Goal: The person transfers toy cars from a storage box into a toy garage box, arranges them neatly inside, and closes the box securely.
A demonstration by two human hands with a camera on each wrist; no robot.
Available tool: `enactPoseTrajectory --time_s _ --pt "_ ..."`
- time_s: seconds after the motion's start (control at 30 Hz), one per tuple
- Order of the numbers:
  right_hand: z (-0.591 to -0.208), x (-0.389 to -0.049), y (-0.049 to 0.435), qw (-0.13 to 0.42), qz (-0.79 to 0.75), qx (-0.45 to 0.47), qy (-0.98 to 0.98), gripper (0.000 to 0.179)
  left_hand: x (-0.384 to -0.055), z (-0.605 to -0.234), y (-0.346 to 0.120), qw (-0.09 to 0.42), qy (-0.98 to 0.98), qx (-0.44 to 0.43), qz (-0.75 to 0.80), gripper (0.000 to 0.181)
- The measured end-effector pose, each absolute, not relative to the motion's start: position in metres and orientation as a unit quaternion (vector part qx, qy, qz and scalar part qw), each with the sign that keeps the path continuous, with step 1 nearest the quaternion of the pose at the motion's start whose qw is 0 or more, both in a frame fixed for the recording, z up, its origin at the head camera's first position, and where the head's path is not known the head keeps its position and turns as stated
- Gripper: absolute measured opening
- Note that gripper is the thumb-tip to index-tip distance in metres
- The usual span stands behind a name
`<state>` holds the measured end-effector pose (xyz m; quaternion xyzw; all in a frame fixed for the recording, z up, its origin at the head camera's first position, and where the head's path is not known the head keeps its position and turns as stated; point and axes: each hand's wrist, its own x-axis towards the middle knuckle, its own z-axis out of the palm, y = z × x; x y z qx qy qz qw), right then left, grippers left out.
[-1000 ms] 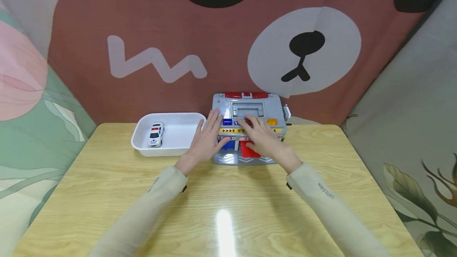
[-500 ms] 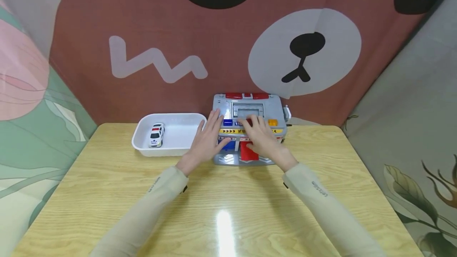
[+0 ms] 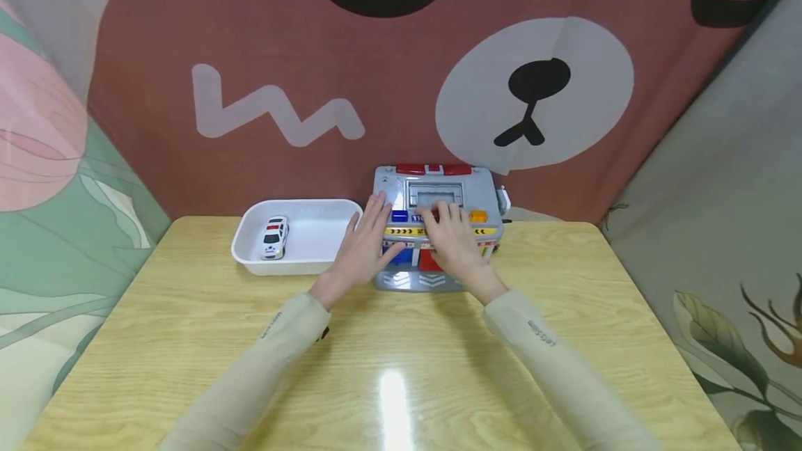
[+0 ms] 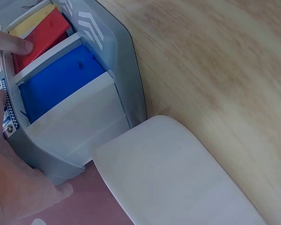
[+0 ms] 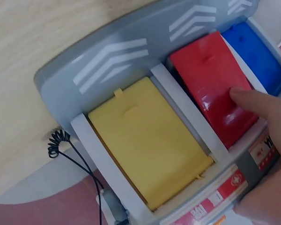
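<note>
A grey toy garage (image 3: pixel 479 190) stands at the table's back edge, with blue, red and yellow doors along its front. My left hand (image 3: pixel 362 246) rests on its left end, fingers spread over the roof and thumb by the blue door (image 4: pixel 61 79). My right hand (image 3: pixel 456 242) lies over the middle of the roof edge, fingertips by the row of buttons. Its thumb presses the red door (image 5: pixel 210 84), which sits slightly tilted out of its frame in the right wrist view. The yellow door (image 5: pixel 145 136) lies flat in its frame.
Left of the garage, a white plastic tray (image 3: pixel 319 266) holds a white toy police car (image 3: pixel 274 237). A coiled black cord (image 5: pixel 60 140) hangs at the garage's right side. A printed cloth (image 3: pixel 269 26) rises right behind the table (image 3: pixel 351 381).
The red door has swung inward, from sticking out over the ramp to nearly flush with the front. My right hand's wrist and forearm have shifted left; my left hand stays in place.
</note>
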<state>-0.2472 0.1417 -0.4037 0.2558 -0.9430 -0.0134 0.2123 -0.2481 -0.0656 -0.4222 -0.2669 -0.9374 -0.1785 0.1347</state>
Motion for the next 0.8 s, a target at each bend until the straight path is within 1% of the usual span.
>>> enactPoseTrajectory --time_s 0.13,0.4,0.8 --pt "-0.4085 -0.2477 0.1404 0.225 -0.015 0.244 -0.943 0.071 -0.2472 -0.4231 -0.0659 0.138 -0.935 -0.268 -0.184 0.08" --pt "-0.4119 -0.2485 0.1373 0.238 -0.02 0.223 -0.945 0.067 -0.2478 -0.423 -0.0664 0.139 -0.935 -0.268 -0.188 0.079" --pt "-0.415 -0.2502 0.1377 0.244 -0.037 0.227 -0.942 0.067 -0.2485 -0.4237 -0.0657 0.136 -0.936 -0.268 -0.186 0.08"
